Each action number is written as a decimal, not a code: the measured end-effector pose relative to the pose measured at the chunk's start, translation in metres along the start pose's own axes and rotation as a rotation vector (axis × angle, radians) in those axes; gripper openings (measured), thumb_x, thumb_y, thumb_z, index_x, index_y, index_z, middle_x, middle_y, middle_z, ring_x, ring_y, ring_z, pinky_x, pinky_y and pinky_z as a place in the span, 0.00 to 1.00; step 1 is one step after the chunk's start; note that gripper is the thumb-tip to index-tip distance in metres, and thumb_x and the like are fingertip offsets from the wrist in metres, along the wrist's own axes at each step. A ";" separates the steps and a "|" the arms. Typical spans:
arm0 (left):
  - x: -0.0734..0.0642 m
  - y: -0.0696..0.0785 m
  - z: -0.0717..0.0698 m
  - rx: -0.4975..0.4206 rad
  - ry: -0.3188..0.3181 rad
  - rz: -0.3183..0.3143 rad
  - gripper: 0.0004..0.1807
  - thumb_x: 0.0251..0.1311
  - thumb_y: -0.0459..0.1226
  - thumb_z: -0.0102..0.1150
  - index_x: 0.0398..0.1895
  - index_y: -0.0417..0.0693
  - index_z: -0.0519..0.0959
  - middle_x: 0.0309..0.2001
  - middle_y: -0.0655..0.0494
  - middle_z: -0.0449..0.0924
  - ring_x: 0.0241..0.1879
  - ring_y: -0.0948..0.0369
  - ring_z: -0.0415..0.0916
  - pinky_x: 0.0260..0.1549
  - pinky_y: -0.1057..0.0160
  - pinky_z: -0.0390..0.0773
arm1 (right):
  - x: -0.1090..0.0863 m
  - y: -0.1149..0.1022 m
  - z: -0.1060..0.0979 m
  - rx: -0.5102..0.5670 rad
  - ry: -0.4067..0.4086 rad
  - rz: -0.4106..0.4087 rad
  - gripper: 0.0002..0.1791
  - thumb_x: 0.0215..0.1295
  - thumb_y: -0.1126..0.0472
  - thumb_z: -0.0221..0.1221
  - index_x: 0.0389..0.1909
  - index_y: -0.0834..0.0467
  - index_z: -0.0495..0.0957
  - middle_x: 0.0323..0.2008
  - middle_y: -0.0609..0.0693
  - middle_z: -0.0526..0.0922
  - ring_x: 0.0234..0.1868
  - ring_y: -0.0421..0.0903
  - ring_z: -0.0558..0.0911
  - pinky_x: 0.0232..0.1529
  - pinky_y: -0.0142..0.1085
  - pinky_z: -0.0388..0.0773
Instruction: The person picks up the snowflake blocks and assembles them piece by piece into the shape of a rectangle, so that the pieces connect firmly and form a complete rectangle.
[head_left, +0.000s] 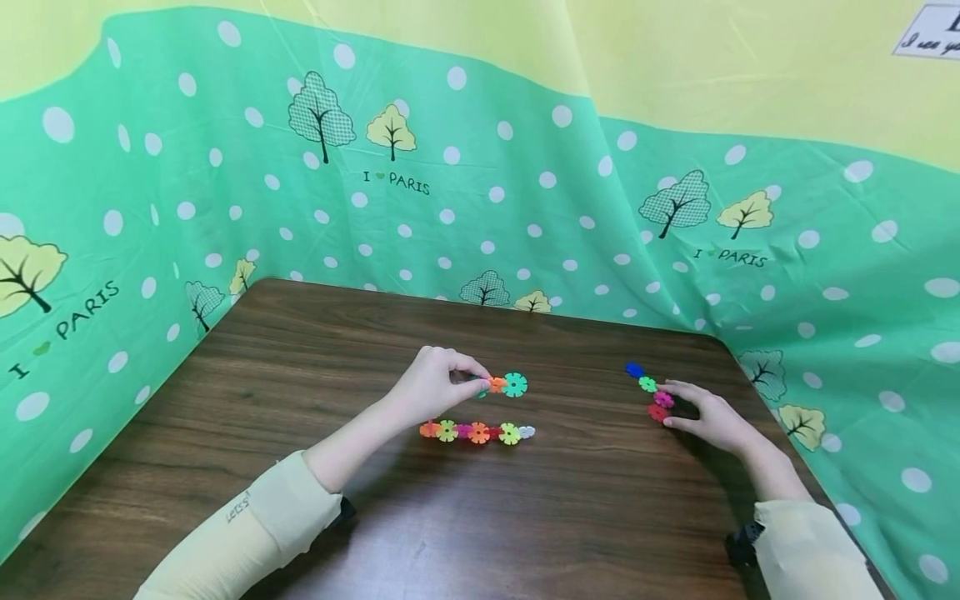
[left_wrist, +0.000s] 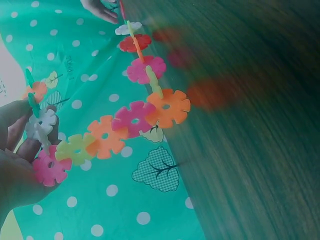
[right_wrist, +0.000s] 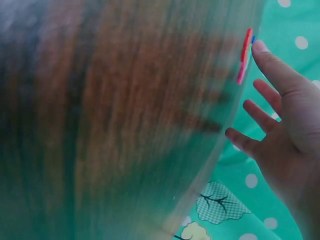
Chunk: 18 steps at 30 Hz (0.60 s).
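My left hand (head_left: 429,385) pinches flower-shaped snap discs joined in a chain between thumb and fingertips. A teal disc (head_left: 515,384) and an orange disc (head_left: 497,385) stick out past the fingertips. In the left wrist view, a white disc (left_wrist: 41,124) lies at the fingers, and a pink disc (left_wrist: 52,166) against the palm. Nearer to me in the head view, a many-coloured disc row (head_left: 478,432) runs left to right, ending in a white disc (head_left: 528,432). At the right, my right hand (head_left: 711,419) has its fingers spread around a pink disc (head_left: 663,400) and a red disc (head_left: 657,412).
A green disc (head_left: 647,384) and a blue disc (head_left: 634,369) continue the right-hand group toward the back. Everything is over a dark wooden table (head_left: 585,525). A green dotted cloth (head_left: 480,242) hangs behind and along both sides.
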<state>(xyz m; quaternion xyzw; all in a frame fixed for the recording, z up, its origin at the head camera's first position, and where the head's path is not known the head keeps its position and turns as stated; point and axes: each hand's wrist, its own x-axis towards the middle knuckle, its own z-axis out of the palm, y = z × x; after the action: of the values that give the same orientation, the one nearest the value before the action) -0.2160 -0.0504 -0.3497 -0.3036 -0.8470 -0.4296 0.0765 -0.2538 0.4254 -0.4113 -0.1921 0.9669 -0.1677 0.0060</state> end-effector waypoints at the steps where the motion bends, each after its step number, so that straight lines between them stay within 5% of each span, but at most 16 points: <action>1: 0.000 0.000 0.000 0.001 0.000 -0.001 0.03 0.56 0.37 0.65 0.31 0.51 0.87 0.28 0.60 0.85 0.19 0.57 0.69 0.17 0.71 0.67 | 0.000 0.001 0.001 0.001 -0.005 -0.002 0.31 0.57 0.54 0.65 0.59 0.66 0.71 0.62 0.71 0.65 0.61 0.71 0.63 0.56 0.65 0.61; 11: 0.000 0.001 0.001 0.002 -0.008 -0.013 0.03 0.56 0.37 0.65 0.31 0.51 0.86 0.25 0.61 0.84 0.14 0.64 0.62 0.16 0.71 0.63 | 0.005 0.005 0.008 -0.006 0.000 -0.003 0.21 0.55 0.57 0.67 0.48 0.64 0.80 0.57 0.69 0.71 0.58 0.69 0.69 0.54 0.62 0.66; 18: 0.000 0.000 0.002 -0.033 -0.006 -0.004 0.03 0.55 0.36 0.65 0.30 0.49 0.86 0.27 0.58 0.84 0.17 0.58 0.70 0.16 0.71 0.66 | 0.010 0.001 0.005 -0.006 0.024 0.007 0.17 0.53 0.58 0.69 0.41 0.62 0.80 0.55 0.67 0.74 0.57 0.67 0.71 0.55 0.61 0.66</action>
<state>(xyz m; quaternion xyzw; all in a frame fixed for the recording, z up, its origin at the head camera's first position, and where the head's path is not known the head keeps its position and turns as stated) -0.2157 -0.0487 -0.3509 -0.3046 -0.8405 -0.4428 0.0681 -0.2626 0.4210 -0.4163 -0.1869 0.9680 -0.1671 -0.0055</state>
